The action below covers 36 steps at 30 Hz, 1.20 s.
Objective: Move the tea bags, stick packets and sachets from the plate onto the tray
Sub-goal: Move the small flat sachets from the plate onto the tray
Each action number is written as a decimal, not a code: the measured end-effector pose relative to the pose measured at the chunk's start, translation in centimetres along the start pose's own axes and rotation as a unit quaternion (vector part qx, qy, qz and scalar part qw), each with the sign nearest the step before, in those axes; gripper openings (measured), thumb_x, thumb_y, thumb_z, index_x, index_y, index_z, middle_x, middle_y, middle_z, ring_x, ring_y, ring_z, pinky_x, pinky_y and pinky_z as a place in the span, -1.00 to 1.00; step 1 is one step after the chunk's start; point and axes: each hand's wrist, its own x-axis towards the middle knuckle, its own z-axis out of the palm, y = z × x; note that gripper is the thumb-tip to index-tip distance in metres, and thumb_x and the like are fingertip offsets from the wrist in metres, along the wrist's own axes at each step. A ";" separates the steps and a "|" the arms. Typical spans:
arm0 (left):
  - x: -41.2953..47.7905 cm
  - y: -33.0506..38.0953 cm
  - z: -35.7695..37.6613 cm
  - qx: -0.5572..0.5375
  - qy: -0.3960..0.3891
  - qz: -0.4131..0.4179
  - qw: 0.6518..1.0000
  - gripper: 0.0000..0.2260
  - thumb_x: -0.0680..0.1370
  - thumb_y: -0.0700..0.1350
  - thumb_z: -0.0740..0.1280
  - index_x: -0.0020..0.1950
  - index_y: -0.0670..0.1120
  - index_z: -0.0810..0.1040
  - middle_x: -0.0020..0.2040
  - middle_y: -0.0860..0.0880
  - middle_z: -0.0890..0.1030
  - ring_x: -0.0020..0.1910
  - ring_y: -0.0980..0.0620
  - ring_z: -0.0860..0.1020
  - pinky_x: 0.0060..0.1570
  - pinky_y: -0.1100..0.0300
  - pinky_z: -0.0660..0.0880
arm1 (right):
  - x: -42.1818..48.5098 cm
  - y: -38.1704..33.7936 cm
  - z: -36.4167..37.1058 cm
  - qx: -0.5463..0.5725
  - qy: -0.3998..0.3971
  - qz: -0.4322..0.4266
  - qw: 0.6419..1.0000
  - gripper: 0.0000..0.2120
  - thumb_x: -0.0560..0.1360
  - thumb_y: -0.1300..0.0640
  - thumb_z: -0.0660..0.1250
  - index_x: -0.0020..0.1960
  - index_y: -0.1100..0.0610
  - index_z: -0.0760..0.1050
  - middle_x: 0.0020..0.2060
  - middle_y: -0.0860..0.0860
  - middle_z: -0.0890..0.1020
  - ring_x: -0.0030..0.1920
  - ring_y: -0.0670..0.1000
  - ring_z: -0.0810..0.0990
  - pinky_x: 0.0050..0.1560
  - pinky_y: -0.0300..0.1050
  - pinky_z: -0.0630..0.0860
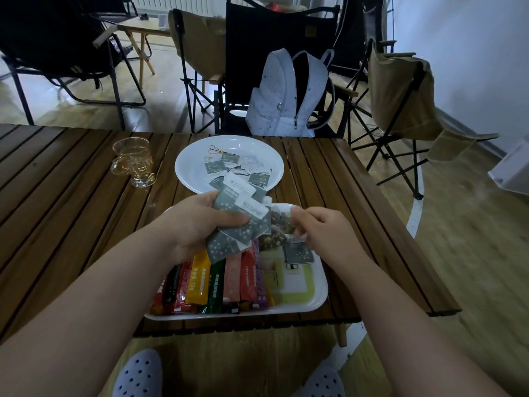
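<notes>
Slippers [140,373] at frame bottom, both forearms stretched out over the near table [71,202] edge. White tray [317,296] sat nearest. Stick packets [211,279] were lined up side by side on its left half, long axes running near-to-far. One grey sachet [299,253] lay flat on the right half.

Both hands hovered above the tray's far half. Left hand [200,224] was curled round a fanned bundle of grey sachets [243,219], thumb on top, firm grip. Right hand [323,233] had fingers bent, thumb and fingertips pinching the edge of a clear tea bag [282,222] with dried bits inside. That bag sat just beside the bundle, probably touching it. Couldn't tell whether it was being pulled out of the stack or added to it.

Key relation: white plate [186,167] lay straight ahead, just past the tray's far rim. Whether the two rims touched was hidden by the bundle. Loose sachets [237,167] were scattered across the plate's middle, with a small looped string [214,150] near its back. My read: the bundle goes down on the tray's open right half first, then a short forward reach to the plate. Left hand was slightly nearer it.

Amber glass cup [134,161] stood left of the plate, well apart. White backpack [286,96] sat on a chair beyond the table.
</notes>
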 end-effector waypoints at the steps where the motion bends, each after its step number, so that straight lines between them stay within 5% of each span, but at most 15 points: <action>1: -0.1 0.0 0.2 0.011 -0.015 -0.007 1.000 -0.62 0.51 -0.34 0.40 0.30 -0.10 0.56 0.09 -0.15 0.72 0.02 -0.10 0.70 -0.06 0.03 0.61 | -0.2 -0.3 0.1 0.040 -0.015 -0.003 0.999 -0.60 0.60 -0.12 0.32 -0.18 0.19 0.65 -0.32 0.10 0.65 -0.42 -0.08 0.48 -0.38 -0.24 0.42; 8: -0.2 -0.1 1.3 0.063 -0.073 -0.013 0.995 -0.66 0.52 -0.41 0.36 0.26 -0.15 0.59 0.08 -0.17 0.72 0.02 -0.10 0.71 -0.11 0.12 0.67 | -0.4 -0.4 0.2 0.099 -0.067 -0.025 0.993 -0.82 0.57 0.03 0.42 -0.08 0.14 0.69 -0.23 0.30 0.64 -0.39 -0.03 0.46 -0.44 -0.32 0.37; 16: 0.1 -0.5 0.8 0.057 -0.039 0.000 0.998 -0.62 0.49 -0.39 0.39 0.27 -0.13 0.59 0.10 -0.17 0.72 0.08 -0.15 0.70 0.03 0.00 0.62 | -0.3 0.3 0.0 0.179 -0.160 0.047 0.970 -0.91 0.58 0.15 0.41 -0.03 0.18 0.59 -0.33 0.02 0.63 -0.40 -0.08 0.48 -0.43 -0.24 0.36; 19: 0.2 -0.5 0.6 0.045 -0.016 0.013 0.999 -0.60 0.48 -0.36 0.42 0.29 -0.13 0.58 0.09 -0.15 0.72 0.07 -0.14 0.70 0.00 0.01 0.61 | 0.2 0.5 -0.9 0.221 -0.090 0.065 0.969 -0.91 0.60 0.19 0.35 0.03 0.22 0.57 -0.36 -0.01 0.59 -0.42 -0.10 0.48 -0.42 -0.23 0.38; 23: 0.2 -0.5 0.4 0.030 0.007 0.026 0.999 -0.63 0.49 -0.37 0.41 0.27 -0.13 0.58 0.07 -0.15 0.73 0.02 -0.11 0.71 -0.13 0.09 0.64 | 1.3 2.6 -1.6 0.014 0.042 0.072 0.996 -0.94 0.57 0.12 0.39 -0.03 0.08 0.63 -0.22 -0.01 0.68 -0.25 -0.05 0.61 -0.21 -0.09 0.59; 27: 0.0 -0.6 0.3 0.032 0.016 0.023 0.999 -0.63 0.49 -0.36 0.42 0.27 -0.11 0.59 0.06 -0.14 0.73 0.01 -0.11 0.71 -0.13 0.08 0.64 | 1.6 3.8 -0.8 -0.073 0.055 0.075 0.993 -0.95 0.55 0.09 0.43 -0.06 0.06 0.64 -0.18 0.00 0.67 -0.16 -0.03 0.64 -0.19 -0.10 0.58; 36: -0.5 -0.3 -0.2 0.032 0.019 0.018 0.999 -0.63 0.51 -0.34 0.42 0.29 -0.11 0.57 0.08 -0.14 0.73 0.01 -0.11 0.71 -0.21 0.14 0.66 | 1.9 3.4 0.6 -0.051 0.039 0.081 0.995 -0.76 0.47 0.24 0.52 0.10 0.08 0.59 -0.10 0.04 0.64 -0.14 0.02 0.68 -0.10 -0.04 0.69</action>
